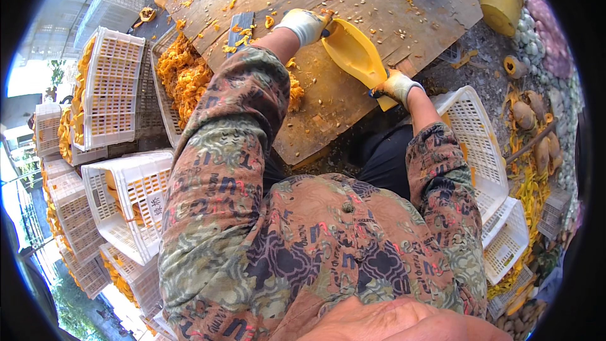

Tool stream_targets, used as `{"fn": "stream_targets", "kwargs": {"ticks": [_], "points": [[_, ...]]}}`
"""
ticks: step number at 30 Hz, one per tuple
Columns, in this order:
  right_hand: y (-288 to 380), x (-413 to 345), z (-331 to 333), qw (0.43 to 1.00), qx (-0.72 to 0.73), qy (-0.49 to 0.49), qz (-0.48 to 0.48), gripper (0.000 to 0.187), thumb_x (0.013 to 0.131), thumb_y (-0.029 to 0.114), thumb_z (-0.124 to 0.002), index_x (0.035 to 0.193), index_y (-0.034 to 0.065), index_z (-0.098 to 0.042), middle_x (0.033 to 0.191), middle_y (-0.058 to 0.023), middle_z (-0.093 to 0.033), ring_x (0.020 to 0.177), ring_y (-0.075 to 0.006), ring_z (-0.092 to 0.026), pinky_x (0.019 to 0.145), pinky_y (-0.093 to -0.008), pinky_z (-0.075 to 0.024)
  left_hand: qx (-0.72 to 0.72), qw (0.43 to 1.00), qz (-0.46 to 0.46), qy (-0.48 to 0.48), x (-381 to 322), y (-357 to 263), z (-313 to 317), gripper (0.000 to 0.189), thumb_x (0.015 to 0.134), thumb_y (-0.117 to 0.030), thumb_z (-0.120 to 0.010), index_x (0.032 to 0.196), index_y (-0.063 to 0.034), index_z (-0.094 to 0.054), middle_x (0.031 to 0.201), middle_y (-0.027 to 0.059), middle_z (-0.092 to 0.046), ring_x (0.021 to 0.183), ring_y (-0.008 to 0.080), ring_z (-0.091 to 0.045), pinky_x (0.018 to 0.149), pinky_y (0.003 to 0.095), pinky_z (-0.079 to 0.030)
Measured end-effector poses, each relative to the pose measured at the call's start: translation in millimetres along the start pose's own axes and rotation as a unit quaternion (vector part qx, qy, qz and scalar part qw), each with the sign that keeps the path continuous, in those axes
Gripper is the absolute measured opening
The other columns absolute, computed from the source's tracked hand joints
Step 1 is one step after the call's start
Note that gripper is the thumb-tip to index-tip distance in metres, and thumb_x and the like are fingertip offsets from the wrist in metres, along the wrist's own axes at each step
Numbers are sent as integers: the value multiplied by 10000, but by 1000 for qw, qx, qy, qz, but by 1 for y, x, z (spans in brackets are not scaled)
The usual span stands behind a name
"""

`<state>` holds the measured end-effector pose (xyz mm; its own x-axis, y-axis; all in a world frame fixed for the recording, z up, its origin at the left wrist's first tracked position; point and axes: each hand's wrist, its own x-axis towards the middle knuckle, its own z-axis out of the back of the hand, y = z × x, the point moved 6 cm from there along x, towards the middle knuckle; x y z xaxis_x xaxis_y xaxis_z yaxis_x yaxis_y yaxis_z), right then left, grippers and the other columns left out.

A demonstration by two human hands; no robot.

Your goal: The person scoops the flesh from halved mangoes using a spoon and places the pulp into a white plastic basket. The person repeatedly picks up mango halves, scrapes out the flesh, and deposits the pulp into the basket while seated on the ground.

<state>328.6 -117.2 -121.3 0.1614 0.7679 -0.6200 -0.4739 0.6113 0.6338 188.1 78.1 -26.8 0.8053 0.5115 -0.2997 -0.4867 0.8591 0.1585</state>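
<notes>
A halved, hollowed yellow-orange squash [352,52], probably butternut, is held slanting over a worn wooden board [303,137]. My left hand [305,26], in a soiled white glove with dark fingertips, is curled against the rim of its wide end. Bits of orange pulp show at those fingertips; the far fingers are hidden. My right hand [396,87], gloved alike, grips the narrow end near the board's right edge. Loose pulp and pale seeds are scattered on the board. A dark flat strip [240,31] lies beyond my left wrist, with pulp scraps on it.
Left of the board a crate holds heaped orange pulp [184,80]. White plastic crates [111,87] of squash pieces stand stacked further left. At my right are another white crate [473,142], a yellow bucket [502,2], whole squashes [524,116] and yellow peelings [525,203].
</notes>
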Motion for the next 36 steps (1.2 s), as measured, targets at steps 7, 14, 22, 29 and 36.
{"fn": "stream_targets", "kwargs": {"ticks": [7, 14, 22, 29, 36], "points": [[30, -16, 3, 981, -169, -99, 0, 514, 654, 261, -782, 1107, 58, -650, 1070, -183, -674, 1031, -304, -638, 877, -370, -490, 18, 980, 195, -41, -11, 106, -28, 405, 951, -333, -410, 1230, -78, -556, 1245, 173, -601, 1108, 345, -608, 922, 460, -481], [-11, 6, 1, 967, 244, -14, 73, 403, 719, -10, -709, 1104, -18, -590, 888, -86, -680, 734, -193, -658, 679, -320, -548, -371, 807, 387, -248, -167, 117, -5, 445, 844, -212, -630, 1250, -48, -552, 1013, 182, -679, 911, 298, -665, 775, 365, -539], [234, -146, -145, 926, 178, 265, 201, 419, 704, 14, -648, 1114, -15, -566, 884, -82, -653, 761, -189, -648, 715, -330, -558, -825, 327, 299, -349, -277, 80, -123, 357, 960, -232, -467, 1282, -82, -500, 1226, 120, -583, 1074, 253, -569, 862, 376, -486], [484, -250, -234, 738, 218, 384, 509, 517, 922, 119, -603, 1394, 83, -393, 1152, -125, -630, 987, -209, -646, 789, -360, -567, -606, 588, 448, -294, -285, 80, -107, 696, 722, -260, -768, 1311, -73, -451, 1218, 203, -590, 1151, 350, -559, 948, 394, -455], [401, -277, -141, 861, 165, 186, 444, 394, 904, 64, -598, 1277, -20, -504, 1054, -112, -648, 922, -178, -641, 823, -305, -538, -650, 589, 289, -385, -303, 95, -130, 204, 942, -115, -482, 1122, -64, -565, 792, 120, -635, 634, 206, -617, 560, 345, -521]]}}
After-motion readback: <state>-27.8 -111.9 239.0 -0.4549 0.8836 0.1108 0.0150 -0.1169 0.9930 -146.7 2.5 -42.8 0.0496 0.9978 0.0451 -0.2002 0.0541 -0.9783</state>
